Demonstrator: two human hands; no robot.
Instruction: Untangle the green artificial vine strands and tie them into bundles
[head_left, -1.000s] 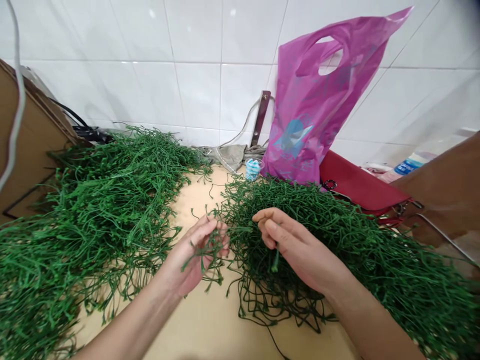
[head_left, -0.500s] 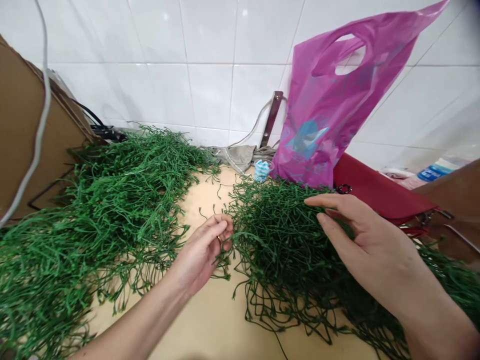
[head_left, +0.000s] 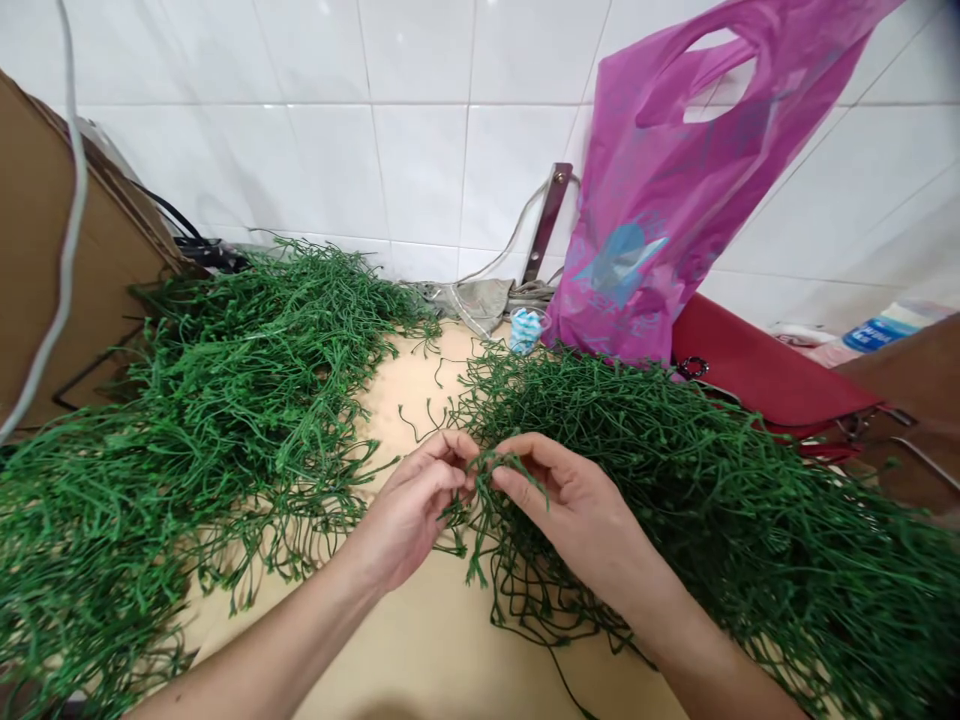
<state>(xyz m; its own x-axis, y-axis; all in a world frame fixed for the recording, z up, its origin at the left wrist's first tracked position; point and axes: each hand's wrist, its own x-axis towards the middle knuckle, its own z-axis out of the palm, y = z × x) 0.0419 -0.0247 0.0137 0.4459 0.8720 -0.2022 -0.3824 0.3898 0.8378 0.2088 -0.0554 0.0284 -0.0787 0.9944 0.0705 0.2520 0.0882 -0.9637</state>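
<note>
My left hand and my right hand are close together over the middle of the table. Thin green plastic-looking stems with small forked tips run between them. The left fingers are closed in a pinch on the stems. My right thumb and fingertips pinch the other side of the same stems. Exactly how many stems are held I cannot make out. Just behind and under my right hand lies a tangled heap of dark green stems. A second, brighter heap of stems spreads out left of my left hand.
Behind the right heap stand a purple plastic bag and a red bag. A small cup with blue-and-white contents sits near the tiled wall. At the left are a cardboard box and a white cable.
My right hand has come left and down from above the right heap to meet my left hand, and now pinches the stems. My left hand has barely moved. The view has shifted slightly.
</note>
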